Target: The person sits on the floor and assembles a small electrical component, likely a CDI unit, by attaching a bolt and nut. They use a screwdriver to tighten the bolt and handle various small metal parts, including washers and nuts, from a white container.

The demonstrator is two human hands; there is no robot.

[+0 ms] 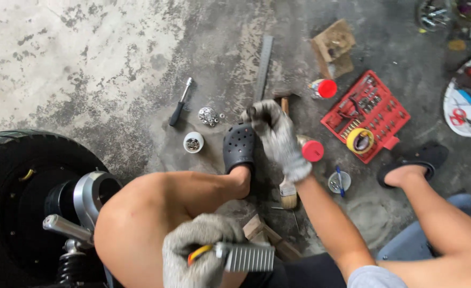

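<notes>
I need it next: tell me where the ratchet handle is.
The ratchet handle lies on the concrete floor, upper middle of the head view, left of the round metal part and above the small white cup.

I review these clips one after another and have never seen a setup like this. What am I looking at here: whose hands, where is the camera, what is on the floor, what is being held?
One camera sits on the person's head and looks down at knees, feet and two gloved hands. The left hand grips a ribbed metal part with a yellow-handled tool. The right hand is raised and closed on something small and dark that I cannot identify. On the concrete floor lie a ratchet, a red socket tray, a paintbrush and a metal ruler. A motorcycle tyre is at left.
</notes>
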